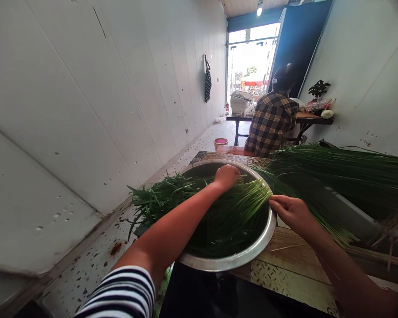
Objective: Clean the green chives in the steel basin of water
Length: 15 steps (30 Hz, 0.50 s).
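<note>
A wide metal basin (215,264) holds a mass of garlic chives (248,201), their leafy ends hanging over its left rim and their pale stem ends fanned out toward the right rim. My left hand (228,176) reaches over the basin with fingers curled closed; a few pale stem ends poke out beside it. At the right rim, my right hand (288,210) pinches the tips of the stems between thumb and fingers. What lies under the left palm is hidden.
To the right, a large heap of long chives (338,165) lies over a light-coloured crate (350,203). A person in a plaid shirt (272,121) sits with their back to me at a farther table (239,118). A small bucket (220,142) stands on the floor; a white wall (112,88) runs along the left.
</note>
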Tool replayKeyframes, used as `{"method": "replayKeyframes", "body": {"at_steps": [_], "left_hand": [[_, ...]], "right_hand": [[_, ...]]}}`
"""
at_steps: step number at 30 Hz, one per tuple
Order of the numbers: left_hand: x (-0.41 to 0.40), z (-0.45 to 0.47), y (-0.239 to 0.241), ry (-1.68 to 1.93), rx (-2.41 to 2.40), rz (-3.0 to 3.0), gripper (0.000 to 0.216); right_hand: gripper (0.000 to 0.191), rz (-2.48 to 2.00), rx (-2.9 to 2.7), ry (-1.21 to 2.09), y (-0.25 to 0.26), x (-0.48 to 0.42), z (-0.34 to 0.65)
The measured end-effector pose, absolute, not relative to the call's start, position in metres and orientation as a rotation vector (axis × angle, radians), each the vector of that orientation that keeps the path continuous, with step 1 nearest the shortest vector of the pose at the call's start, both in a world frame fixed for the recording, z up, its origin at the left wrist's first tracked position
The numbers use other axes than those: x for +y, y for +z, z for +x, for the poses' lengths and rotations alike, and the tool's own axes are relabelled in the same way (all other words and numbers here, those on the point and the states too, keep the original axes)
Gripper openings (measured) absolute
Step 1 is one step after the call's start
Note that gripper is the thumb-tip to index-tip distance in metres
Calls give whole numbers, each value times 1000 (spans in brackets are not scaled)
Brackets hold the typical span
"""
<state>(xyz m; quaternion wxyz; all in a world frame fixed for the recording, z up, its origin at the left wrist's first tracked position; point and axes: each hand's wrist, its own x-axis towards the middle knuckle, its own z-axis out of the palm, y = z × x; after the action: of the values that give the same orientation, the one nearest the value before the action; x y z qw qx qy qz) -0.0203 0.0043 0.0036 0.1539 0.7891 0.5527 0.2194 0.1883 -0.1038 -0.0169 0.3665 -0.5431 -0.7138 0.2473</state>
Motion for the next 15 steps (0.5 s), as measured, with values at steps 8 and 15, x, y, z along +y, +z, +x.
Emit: {"method": "replayKeyframes", "body": {"at_steps": [8,15], "left_hand": [[-9,-6,2,848,1408,2015,19],[-18,-4,10,907,1432,1944,17]], "right_hand": [[34,-1393,-1711,711,-27,-104,186],[34,-1400,-1704,714,-32,-102,187]]}}
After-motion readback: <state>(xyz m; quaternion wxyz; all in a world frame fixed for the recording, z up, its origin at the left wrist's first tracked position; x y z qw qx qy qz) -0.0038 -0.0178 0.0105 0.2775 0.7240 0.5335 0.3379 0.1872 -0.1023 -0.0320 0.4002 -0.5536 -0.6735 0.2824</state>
